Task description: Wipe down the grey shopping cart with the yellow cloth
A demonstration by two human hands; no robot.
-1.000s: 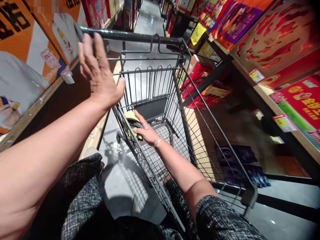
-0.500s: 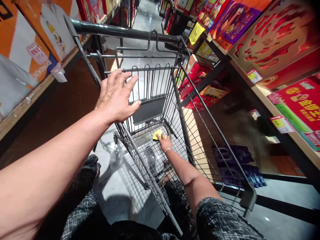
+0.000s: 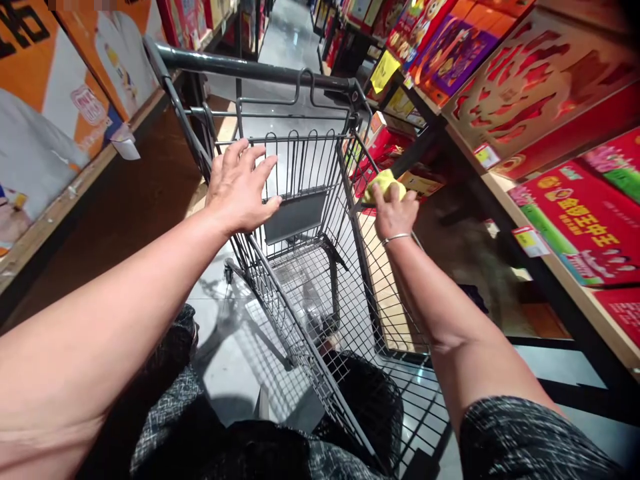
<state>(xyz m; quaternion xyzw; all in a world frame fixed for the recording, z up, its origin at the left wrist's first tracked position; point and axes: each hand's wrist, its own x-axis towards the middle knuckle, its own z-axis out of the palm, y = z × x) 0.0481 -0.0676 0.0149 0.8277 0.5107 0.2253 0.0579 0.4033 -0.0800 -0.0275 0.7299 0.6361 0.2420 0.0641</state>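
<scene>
A dark metal shopping cart (image 3: 280, 267) stands in front of me, its handle bar at the far end. My left hand (image 3: 241, 187) is over the cart's left rim, fingers spread and thumb out, holding nothing. Whether its palm touches the wire is hidden. My right hand (image 3: 397, 212), with a bracelet at the wrist, has its fingers closed on a yellow cloth (image 3: 384, 185) at the cart's right top rim. Between the hands is the grey child-seat panel (image 3: 296, 217) on the wire back of the cart.
Shelves line both sides closely. Orange and white cartons (image 3: 85, 87) stand on the left shelf. Red gift boxes (image 3: 575, 220) and a gold-red carton (image 3: 530, 87) are on the right shelf. A grey floor aisle (image 3: 287, 40) runs ahead beyond the cart.
My right hand has risen with the yellow cloth from the cart's bottom grid to its right rim. The left hand stays over the left rim. The view has shifted slightly.
</scene>
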